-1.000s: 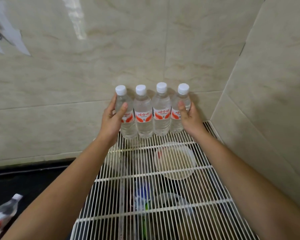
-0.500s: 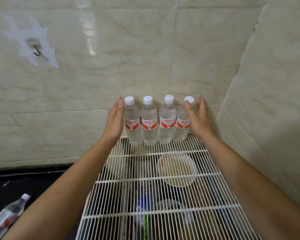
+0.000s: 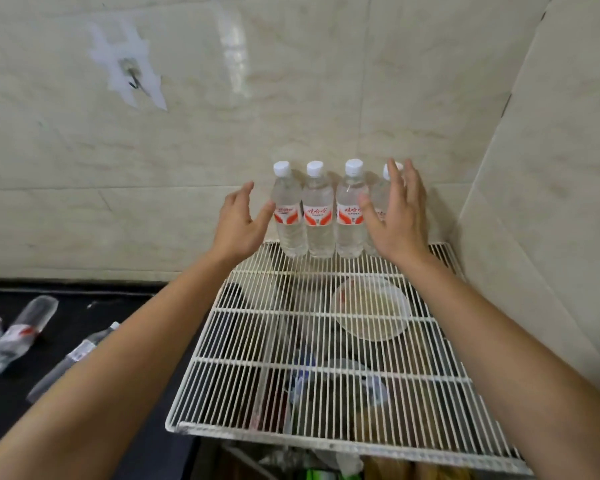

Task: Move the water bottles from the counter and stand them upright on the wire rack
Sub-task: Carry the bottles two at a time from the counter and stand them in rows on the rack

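Several clear water bottles (image 3: 317, 213) with white caps and red-and-white labels stand upright in a row at the back edge of the white wire rack (image 3: 257, 368), against the tiled wall. My left hand (image 3: 238, 221) hovers open just left of the row, apart from the leftmost bottle. In front of the rightmost bottle my right hand (image 3: 397, 216) is open with spread fingers and hides most of that bottle. More bottles (image 3: 21, 329) lie on their sides on the dark counter (image 3: 11, 427) at the lower left.
Tiled walls (image 3: 551, 202) meet in a corner behind and to the right of the rack. A round translucent lid (image 3: 371, 308) and other items show beneath the rack wires. A hook (image 3: 134, 77) is stuck to the wall at the upper left.
Both hands have let go of the row of bottles and drawn back toward me with fingers spread. The view has tilted, so the counter bottles now show at the left.
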`<state>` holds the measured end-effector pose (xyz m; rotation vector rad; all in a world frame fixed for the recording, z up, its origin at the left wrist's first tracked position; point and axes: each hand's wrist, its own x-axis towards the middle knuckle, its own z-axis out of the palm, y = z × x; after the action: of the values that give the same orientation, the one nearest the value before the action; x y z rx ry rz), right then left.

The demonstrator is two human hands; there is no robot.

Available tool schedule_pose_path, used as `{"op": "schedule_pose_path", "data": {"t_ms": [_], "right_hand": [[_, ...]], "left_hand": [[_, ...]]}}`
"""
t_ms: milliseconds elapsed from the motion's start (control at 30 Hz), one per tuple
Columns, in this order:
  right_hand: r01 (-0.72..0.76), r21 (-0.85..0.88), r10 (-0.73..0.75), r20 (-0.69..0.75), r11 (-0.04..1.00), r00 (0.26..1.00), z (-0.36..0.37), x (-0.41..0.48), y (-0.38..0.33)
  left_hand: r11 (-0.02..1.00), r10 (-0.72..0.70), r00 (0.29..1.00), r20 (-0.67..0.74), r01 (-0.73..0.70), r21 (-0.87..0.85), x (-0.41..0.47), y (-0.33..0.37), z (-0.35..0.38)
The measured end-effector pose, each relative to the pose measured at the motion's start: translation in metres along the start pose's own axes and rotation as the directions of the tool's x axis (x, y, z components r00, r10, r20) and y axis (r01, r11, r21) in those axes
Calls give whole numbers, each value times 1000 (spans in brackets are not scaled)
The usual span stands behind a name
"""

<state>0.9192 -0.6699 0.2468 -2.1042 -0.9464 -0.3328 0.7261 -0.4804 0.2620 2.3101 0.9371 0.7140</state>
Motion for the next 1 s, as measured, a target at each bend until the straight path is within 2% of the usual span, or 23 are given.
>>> {"op": "schedule_pose_path", "data": {"t_ms": [167,333,500,567,633,733,800,933,1000], "right_hand": [[30,-126,-17,99,992,995,0,10,-2],[71,-263,-22,187,962,982,0,7,-2],[93,-293,-42,175,952,984,2,10,0],[104,-313,-54,165,944,985,4,13,1],[99,-321,-47,166,942,985,6,13,3],[98,-328,-49,154,940,987,7,12,4],[94,-333,-46,152,938,987,8,12,3],[100,-326,-66,115,940,991,9,13,3],[107,-318,-79,99,942,992,9,12,4]], "left_hand": [[981,-127,992,-13,124,-151,47,29,-2],[977,-194,978,-74,186,-107,76,51,15],[981,-187,970,-156,174,-91,83,50,25],[986,-126,989,-75,116,-119,89,42,18],[968,-67,995,70,82,-238,91,32,8],[917,-36,975,217,119,-382,93,22,-2],[929,-45,977,209,118,-351,93,24,0],[987,-78,997,12,79,-140,87,38,13],[992,-43,999,-14,41,-117,87,40,17]]}}
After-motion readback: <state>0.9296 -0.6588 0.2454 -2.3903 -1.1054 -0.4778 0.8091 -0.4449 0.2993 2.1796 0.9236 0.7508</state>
